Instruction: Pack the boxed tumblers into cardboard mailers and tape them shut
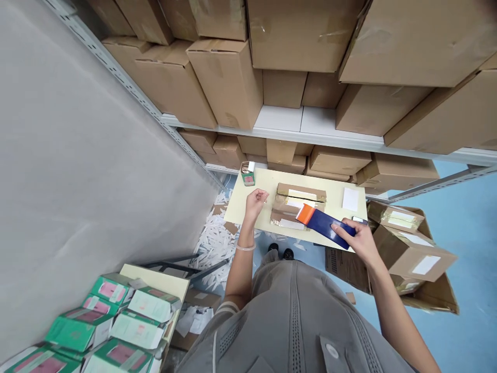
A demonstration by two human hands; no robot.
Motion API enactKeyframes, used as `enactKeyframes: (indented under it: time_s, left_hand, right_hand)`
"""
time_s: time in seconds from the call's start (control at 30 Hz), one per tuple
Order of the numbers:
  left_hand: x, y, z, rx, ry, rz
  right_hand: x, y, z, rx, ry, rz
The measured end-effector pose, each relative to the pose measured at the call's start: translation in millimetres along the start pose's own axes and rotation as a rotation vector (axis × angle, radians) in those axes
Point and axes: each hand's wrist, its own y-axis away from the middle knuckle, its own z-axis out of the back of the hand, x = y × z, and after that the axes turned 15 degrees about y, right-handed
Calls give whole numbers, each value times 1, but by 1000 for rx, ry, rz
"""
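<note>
My right hand (356,238) grips the near end of a long dark blue tool with an orange tip (321,221). The orange tip rests against a small brown parcel sealed with shiny tape (292,213) on a pale yellow table (256,189). A second similar parcel (302,192) lies just behind it. My left hand (255,202) hovers over the table's left part with its fingers loosely curled; whether it pinches something small I cannot tell.
A small green box (247,174) stands at the table's far left corner and a white label (350,199) lies at the right. Shelves of cardboard boxes (229,77) loom ahead. An open carton of parcels (411,248) sits right. Green boxes (116,321) are stacked lower left; paper strips (215,243) litter the floor.
</note>
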Motion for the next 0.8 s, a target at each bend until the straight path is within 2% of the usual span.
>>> enactKeyframes:
  time_s: [0.13, 0.27, 0.37, 0.53, 0.67, 0.8]
  left_hand:
    - [6, -24, 22, -108, 35, 18]
    - [25, -44, 21, -34, 97, 173]
    - [43, -54, 15, -3, 171, 286]
    - [74, -62, 4, -51, 189, 375]
    - [95, -64, -1, -92, 132, 410]
    - [111, -60, -2, -67, 132, 404]
  right_hand:
    - [-18, -18, 26, 55, 10, -83]
    - [-13, -56, 50, 29, 245, -85]
    - [9, -88, 63, 60, 394, -122]
    - [60, -124, 71, 92, 515, -121]
    - [98, -145, 61, 136, 563, -27]
    - [125, -165, 46, 117, 639, 69]
